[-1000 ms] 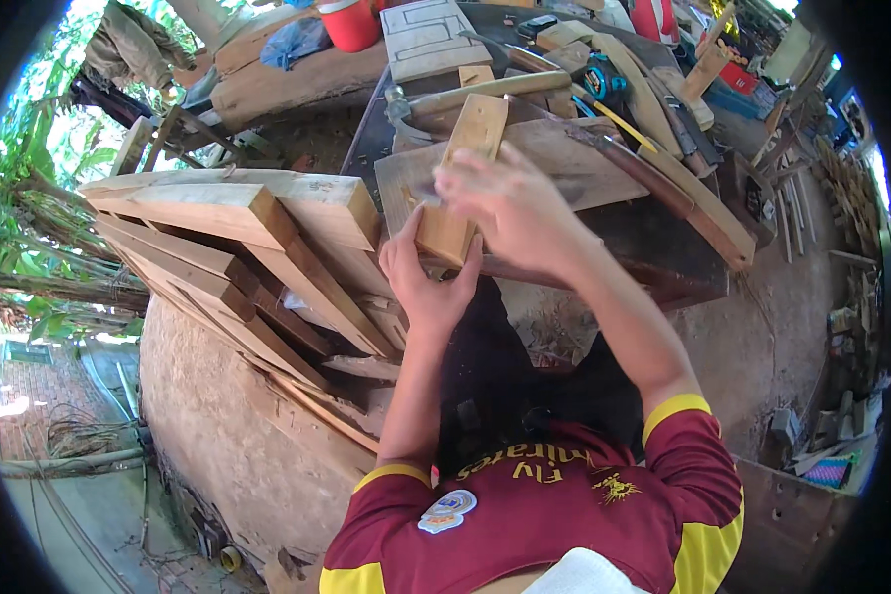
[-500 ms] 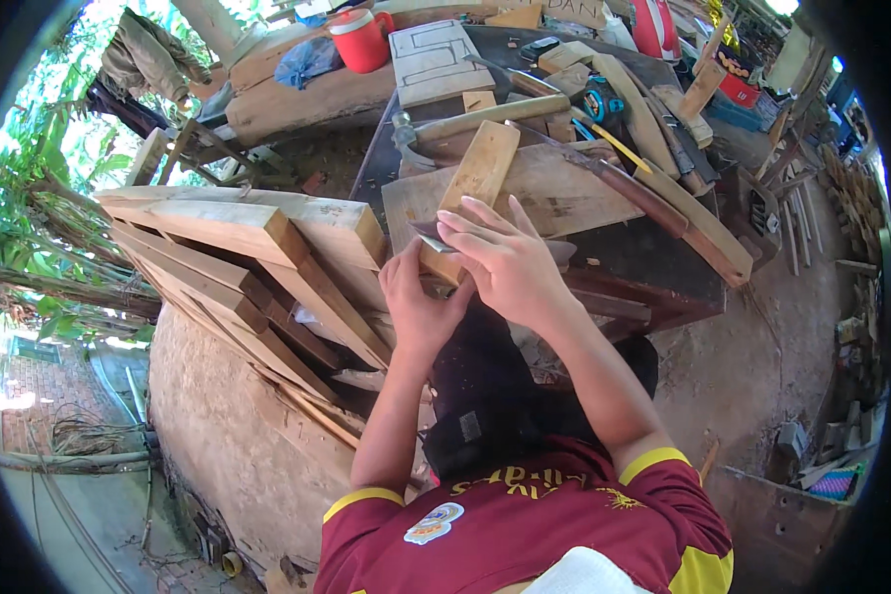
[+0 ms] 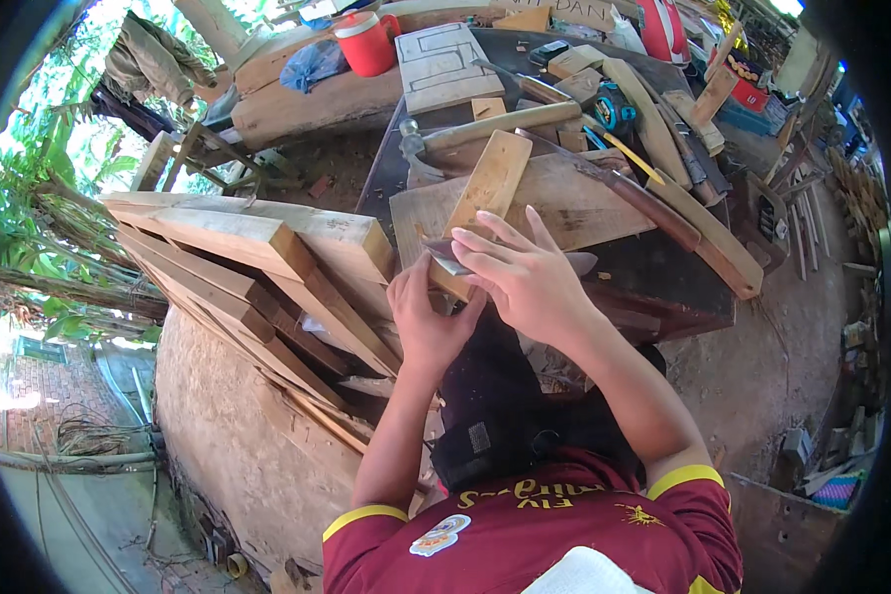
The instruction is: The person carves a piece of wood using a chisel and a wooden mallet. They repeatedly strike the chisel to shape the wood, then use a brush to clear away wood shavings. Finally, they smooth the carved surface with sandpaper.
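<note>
A short light wooden block (image 3: pixel 485 198) lies slanted on a broad pale plank (image 3: pixel 564 203) at the near edge of a dark workbench (image 3: pixel 663 267), and both hands meet at the block's near end. The right hand (image 3: pixel 525 282) lies flat over that end, fingers (image 3: pixel 495 233) stretched out and pressing down on the wood and on a thin grey blade-like piece (image 3: pixel 445 259) that pokes out to the left beneath them; what that piece is I cannot tell. The left hand (image 3: pixel 428 317) comes up from below and is curled closed against the block's lower corner, thumb side toward the grey piece, though whether it pinches the blade or only steadies the wood is hidden by the right hand. Just beyond the block, a hammer (image 3: pixel 485 129) lies across the bench, and to the right of the block a long curved wooden handle (image 3: pixel 653 203) crosses the plank. Farther back from the block stand a pale carved panel (image 3: pixel 444 64) and a red jug (image 3: pixel 366 42). To the left of the block a stack of rough planks (image 3: pixel 247 267) leans out over a rounded earthen mound (image 3: pixel 238 436). The person wears a maroon shirt with yellow cuffs (image 3: pixel 564 535).
</note>
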Demonstrator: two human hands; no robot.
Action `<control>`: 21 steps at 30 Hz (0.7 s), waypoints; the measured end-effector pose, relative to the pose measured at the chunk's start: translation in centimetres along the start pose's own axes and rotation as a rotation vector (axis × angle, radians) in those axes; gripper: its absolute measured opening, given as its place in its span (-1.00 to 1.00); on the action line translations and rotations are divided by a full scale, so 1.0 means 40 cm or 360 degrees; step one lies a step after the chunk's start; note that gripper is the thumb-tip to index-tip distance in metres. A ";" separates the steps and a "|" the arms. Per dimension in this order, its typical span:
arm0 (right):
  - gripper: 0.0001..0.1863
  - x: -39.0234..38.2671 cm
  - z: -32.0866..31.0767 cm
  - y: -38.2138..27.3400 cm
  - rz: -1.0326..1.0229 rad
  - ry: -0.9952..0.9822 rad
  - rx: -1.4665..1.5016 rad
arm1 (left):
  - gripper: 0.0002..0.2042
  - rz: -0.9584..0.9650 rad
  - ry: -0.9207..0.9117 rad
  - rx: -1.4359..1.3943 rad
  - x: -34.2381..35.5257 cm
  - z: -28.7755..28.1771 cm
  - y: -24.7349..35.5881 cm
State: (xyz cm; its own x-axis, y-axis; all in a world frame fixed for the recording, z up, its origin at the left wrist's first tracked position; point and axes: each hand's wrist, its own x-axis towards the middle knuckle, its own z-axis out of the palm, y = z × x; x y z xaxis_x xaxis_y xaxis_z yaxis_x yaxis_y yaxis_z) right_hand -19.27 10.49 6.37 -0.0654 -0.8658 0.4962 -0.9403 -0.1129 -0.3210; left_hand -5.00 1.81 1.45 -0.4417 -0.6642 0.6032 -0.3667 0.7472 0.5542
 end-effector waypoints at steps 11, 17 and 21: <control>-0.69 0.043 -0.017 0.086 0.0132 0.0094 -0.0302 | -0.31 0.0028 0.0037 -0.0012 0.012 0.006 0.007; -0.65 0.002 -0.009 0.004 -0.0029 0.0029 -0.0141 | -0.32 -0.0003 0.0050 -0.0039 0.004 0.012 -0.002; -0.66 0.056 -0.008 0.090 0.0121 0.0142 -0.0331 | -0.32 0.0018 0.0029 0.0002 0.011 -0.001 0.004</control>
State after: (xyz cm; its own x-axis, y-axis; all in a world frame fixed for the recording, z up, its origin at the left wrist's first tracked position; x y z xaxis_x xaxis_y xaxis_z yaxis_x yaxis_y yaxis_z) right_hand -22.89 8.28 6.58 -0.1592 -0.8203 0.5494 -0.9795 0.0617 -0.1917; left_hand -5.21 1.61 1.84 -0.4310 -0.6558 0.6199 -0.3625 0.7549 0.5465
